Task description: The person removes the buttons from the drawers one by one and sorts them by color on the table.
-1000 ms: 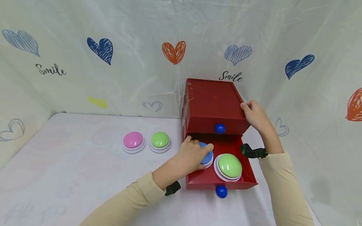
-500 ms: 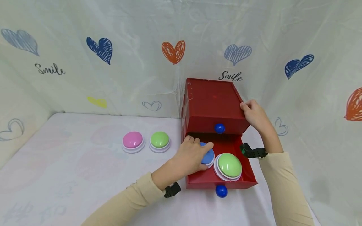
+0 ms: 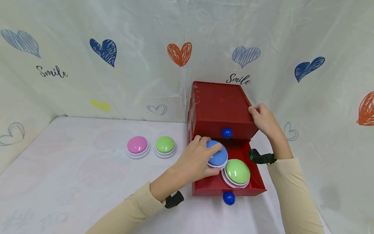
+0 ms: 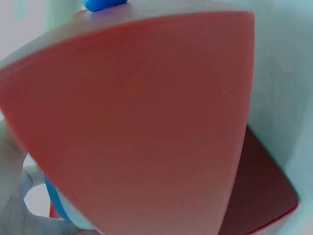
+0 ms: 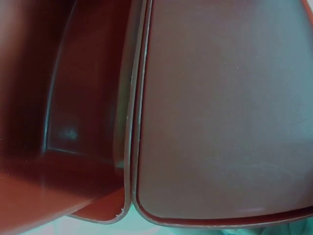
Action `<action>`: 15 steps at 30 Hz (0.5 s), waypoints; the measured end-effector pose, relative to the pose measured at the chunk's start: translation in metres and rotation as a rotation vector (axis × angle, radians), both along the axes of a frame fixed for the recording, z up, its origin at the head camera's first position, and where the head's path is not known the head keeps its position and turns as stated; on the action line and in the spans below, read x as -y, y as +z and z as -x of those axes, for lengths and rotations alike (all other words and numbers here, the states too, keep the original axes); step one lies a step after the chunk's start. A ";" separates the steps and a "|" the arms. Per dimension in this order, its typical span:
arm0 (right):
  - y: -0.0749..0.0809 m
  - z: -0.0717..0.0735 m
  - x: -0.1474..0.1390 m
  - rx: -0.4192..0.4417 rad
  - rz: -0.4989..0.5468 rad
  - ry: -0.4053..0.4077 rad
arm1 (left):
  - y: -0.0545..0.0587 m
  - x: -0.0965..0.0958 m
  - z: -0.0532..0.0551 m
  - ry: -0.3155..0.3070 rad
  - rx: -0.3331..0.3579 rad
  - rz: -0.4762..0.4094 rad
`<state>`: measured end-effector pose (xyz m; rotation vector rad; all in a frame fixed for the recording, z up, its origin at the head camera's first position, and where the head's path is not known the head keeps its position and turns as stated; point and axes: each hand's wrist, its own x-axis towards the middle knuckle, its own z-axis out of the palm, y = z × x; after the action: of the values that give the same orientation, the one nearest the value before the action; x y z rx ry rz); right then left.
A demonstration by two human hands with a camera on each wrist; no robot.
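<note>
My left hand grips a blue-domed push button with a white base, thumb at its near side and fingers over its far side. It is over the left part of the pulled-out lower drawer of a red drawer box. In the left wrist view the drawer's red wall hides most of the hand and button. Beside it in the drawer sits a larger green-domed button. My right hand holds the box's upper right edge; the right wrist view shows only red box surfaces.
Left of the box, a pink-domed button and a smaller green-domed button stand on the white table. A blue ball knob sticks out of the drawer front, another knob above. A curtain hangs close behind.
The blue button has risen and shifted slightly right in my left hand, now overlapping the green button's base edge in the head view. My right hand stays where it was.
</note>
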<state>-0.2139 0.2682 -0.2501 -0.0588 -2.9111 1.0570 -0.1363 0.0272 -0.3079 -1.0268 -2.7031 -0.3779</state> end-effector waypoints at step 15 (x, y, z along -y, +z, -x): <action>0.000 -0.001 0.001 -0.003 0.000 0.005 | 0.006 0.026 -0.010 0.028 0.105 -0.232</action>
<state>-0.2128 0.2676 -0.2497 -0.0504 -2.9103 1.0568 -0.1266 0.0010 -0.3024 -0.9263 -2.6794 -0.7390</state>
